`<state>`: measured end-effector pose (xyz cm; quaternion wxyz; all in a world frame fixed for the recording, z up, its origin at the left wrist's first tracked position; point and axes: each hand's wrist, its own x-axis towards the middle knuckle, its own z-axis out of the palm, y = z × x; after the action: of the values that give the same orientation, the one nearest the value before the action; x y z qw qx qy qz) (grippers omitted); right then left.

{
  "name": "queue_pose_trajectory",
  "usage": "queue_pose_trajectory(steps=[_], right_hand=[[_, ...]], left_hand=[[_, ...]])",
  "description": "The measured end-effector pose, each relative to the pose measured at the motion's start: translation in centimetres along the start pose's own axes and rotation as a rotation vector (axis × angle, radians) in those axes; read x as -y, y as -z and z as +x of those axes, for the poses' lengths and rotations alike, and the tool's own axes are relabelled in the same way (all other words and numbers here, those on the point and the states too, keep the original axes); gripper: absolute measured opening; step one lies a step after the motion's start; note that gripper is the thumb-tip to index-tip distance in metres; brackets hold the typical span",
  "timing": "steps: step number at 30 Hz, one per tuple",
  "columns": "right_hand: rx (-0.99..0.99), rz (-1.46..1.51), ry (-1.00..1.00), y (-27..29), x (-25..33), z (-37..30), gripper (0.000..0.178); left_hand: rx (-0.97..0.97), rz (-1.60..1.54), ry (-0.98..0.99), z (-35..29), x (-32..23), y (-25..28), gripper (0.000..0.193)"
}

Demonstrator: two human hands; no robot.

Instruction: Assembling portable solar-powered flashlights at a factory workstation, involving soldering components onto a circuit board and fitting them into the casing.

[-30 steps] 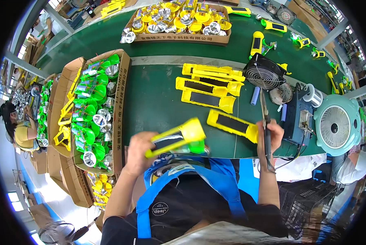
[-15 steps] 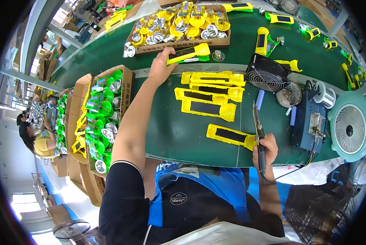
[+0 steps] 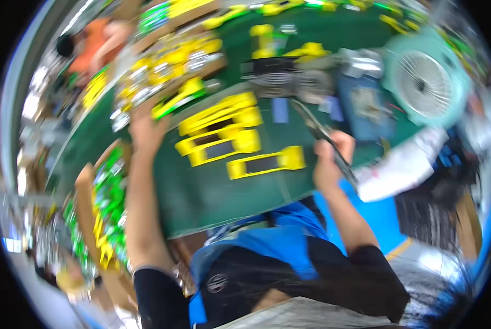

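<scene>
The view is blurred by motion. At the far left of the table, my left hand (image 3: 145,126) is closed on the near end of a yellow-and-green lamp body (image 3: 180,97), just in front of a carton of similar parts. My right hand (image 3: 333,156) is wrapped round a soldering iron (image 3: 318,129), its tip pointing away and to the left. Between the hands lie several yellow housings (image 3: 218,149) with dark panels, in a slanting stack. One separate yellow housing (image 3: 264,163) lies nearer me, left of my right hand.
A carton of yellow lamp parts with reflectors (image 3: 168,63) stands far left; a box of green ones (image 3: 111,181) is at my left. Beyond the housings sit a black fan (image 3: 270,77), a blue soldering station (image 3: 366,107) and a solder spool (image 3: 362,63). A mint-green fan (image 3: 429,77) stands far right.
The whole view has turned, so the table's things appear shifted left. The iron has moved away from the nearest yellow housing, which lies apart from my right hand. My left hand keeps the lamp body.
</scene>
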<state>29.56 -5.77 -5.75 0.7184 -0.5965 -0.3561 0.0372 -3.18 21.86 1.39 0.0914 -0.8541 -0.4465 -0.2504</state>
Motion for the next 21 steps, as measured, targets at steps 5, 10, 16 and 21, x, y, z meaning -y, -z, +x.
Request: queue_pose_trajectory(steps=[5, 10, 16, 21], right_hand=[[-0.205, 0.818, -0.287, -0.9, 1.7, 2.5, 0.025], [-0.115, 0.899, -0.421, -1.6, -2.6, 7.0, 0.031], [0.035, 0.524, -0.229, -0.1, -18.6, 15.6, 0.027], [0.522, 1.221, -1.072, -2.6, -8.5, 12.2, 0.031]], left_hand=[[-0.037, -0.113, -0.066, 0.1, -3.7, 4.5, 0.044], [0.186, -0.083, -0.177, -2.6, -10.7, 5.9, 0.028], [0.172, -0.324, -0.236, -10.0, -22.5, 7.1, 0.037], [0.138, -0.311, -0.222, -10.2, -21.7, 13.1, 0.036]])
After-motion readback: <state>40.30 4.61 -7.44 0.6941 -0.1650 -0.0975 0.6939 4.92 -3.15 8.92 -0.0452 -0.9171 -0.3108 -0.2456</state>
